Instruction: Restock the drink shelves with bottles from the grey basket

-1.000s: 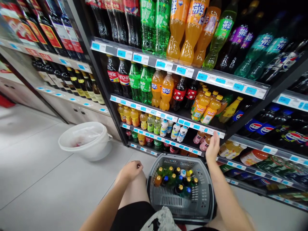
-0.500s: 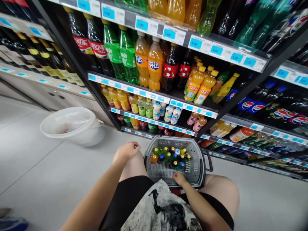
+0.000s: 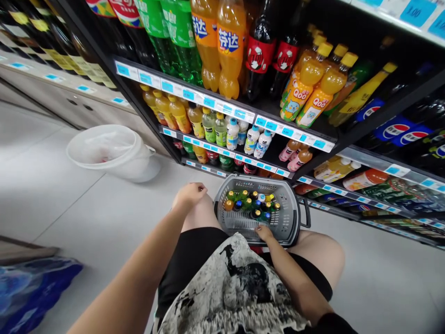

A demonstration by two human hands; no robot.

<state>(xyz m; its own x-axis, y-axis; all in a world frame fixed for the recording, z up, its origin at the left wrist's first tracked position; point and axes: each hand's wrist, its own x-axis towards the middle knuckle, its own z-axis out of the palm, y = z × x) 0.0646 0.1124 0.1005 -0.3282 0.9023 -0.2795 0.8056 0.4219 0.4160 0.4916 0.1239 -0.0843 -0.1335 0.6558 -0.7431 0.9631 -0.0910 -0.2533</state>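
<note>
**While crouched at the drinks shelf: basket gripped at the near rim**

Sitting on the floor between the knees, right against the bottom shelf: grey plastic shopping basket (image 3: 278, 227), far half packed with small bottles (image 3: 251, 205) standing upright, caps showing yellow, blue, black and white. Near half bare grid.

Right hand (image 3: 264, 232) on the basket's near rim, fingers curled over the edge, so grasping it. Left hand (image 3: 189, 195) resting on the left knee, loosely clenched, holding nothing.

Just past the basket, low shelf rows with small juice and milk-drink bottles (image 3: 232, 133) behind blue price tags (image 3: 239, 113). Higher up, big orange soda bottles (image 3: 219, 46), green ones beside them, yellow-capped Qoo bottles (image 3: 306, 93) to the right. Pepsi bottles (image 3: 392, 130) lying further right.

Off to the left on the tile floor, well apart from the basket, white plastic bucket (image 3: 111, 153). Blue bag-like thing (image 3: 31, 287) at bottom left, too blurry to tell more.
</note>
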